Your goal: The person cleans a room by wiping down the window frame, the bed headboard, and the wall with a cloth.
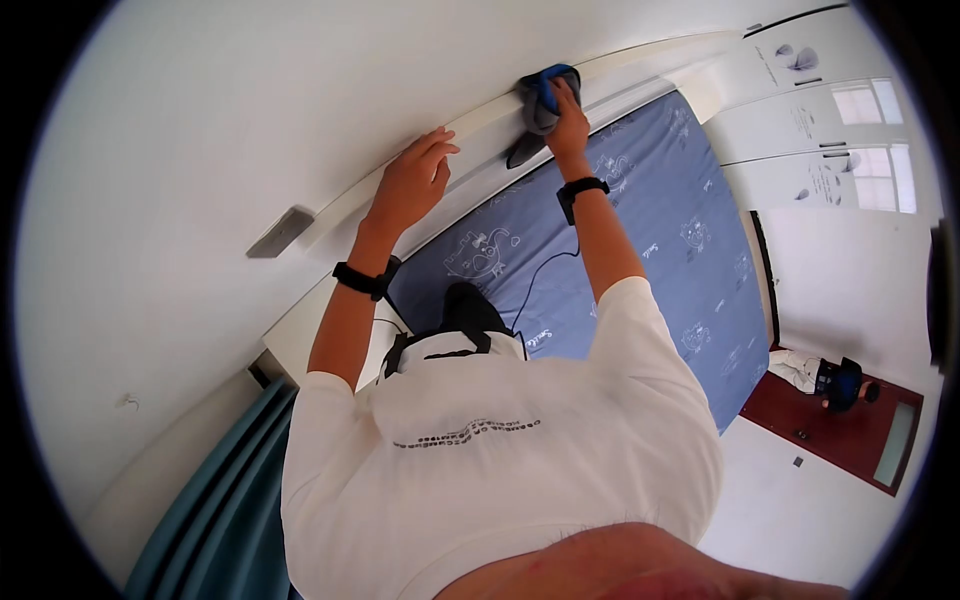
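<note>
My right hand [568,122] is closed on a grey and blue cloth [541,108], pressed against the pale headboard [490,125] near its top edge. Part of the cloth hangs down the headboard's front. To the left, my left hand [412,182] is raised beside the headboard with its fingers stretched out and nothing in it. Whether its fingertips touch the headboard I cannot tell. A black band is around each wrist. Below both arms lies a bed with a blue printed sheet [560,235], and a dark-clad knee or leg [470,305] is on it.
A grey wall plate [281,232] sits left of the headboard. A white bedside cabinet [310,325] and teal curtain [225,490] are at lower left. White wardrobe doors [780,130] stand at right. Another person [840,383] is near the red door [800,420]. A thin cable [530,280] crosses the sheet.
</note>
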Available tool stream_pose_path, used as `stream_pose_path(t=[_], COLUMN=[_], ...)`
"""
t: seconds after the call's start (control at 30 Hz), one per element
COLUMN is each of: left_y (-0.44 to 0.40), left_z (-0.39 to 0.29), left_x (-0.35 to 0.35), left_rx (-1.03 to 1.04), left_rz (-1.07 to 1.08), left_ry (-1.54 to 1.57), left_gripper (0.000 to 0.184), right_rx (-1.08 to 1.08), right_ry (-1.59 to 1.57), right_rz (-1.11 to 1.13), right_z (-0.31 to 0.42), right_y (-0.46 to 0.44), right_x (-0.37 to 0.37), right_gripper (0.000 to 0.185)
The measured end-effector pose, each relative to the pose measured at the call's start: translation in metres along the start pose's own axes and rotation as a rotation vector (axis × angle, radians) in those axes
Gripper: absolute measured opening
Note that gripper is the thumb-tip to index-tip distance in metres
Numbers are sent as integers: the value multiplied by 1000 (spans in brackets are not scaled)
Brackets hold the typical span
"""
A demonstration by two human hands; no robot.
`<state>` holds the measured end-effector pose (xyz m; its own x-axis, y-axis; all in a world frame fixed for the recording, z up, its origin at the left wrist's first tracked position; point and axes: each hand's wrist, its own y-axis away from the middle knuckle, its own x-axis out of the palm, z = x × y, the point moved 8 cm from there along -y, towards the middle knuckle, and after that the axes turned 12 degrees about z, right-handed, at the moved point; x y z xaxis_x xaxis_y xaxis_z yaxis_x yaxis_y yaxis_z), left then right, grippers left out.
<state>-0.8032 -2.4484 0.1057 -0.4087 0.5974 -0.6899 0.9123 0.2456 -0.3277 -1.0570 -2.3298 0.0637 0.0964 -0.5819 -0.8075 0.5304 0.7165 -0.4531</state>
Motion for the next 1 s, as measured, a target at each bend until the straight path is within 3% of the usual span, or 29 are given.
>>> stream_pose_path(t=[0.2,0.37,0.47,0.53,0.83,0.9,0.93,0.97,1.0], left_y=[-28,-30,-34,-36,-31,-32,-39,-50,-43], left_z=[27,23,21,20,25,30,24,28,26], left_x=[23,20,16,14,21,22,18,23,26], left_rx=[-203,-121,-127,-155,-272,-320,-268,-224,-247], left_rz=[147,129,127,134,157,127,164,162,153], left_ry=[211,122,174,227,339,375,286,293,305], left_gripper=[19,18,19,20,23,21,21,21,20], right_rx=[75,85,86,287,244,411,377,163,218], right_ry=[48,57,159,319,561,562,543,631,656], right_rz=[-69,-139,-143,34,159,298,239,78,166], right_z=[-105,-192,-253,-282,-355,-370,-366,-381,-386], right_y=[-33,-66,-86,-105,-152,-164,-164,-159,-158], right_x=[-16,-36,-43,-50,-71,-72,-75,-68,-73], right_gripper=[61,55,65,60,44,29,21,19,18])
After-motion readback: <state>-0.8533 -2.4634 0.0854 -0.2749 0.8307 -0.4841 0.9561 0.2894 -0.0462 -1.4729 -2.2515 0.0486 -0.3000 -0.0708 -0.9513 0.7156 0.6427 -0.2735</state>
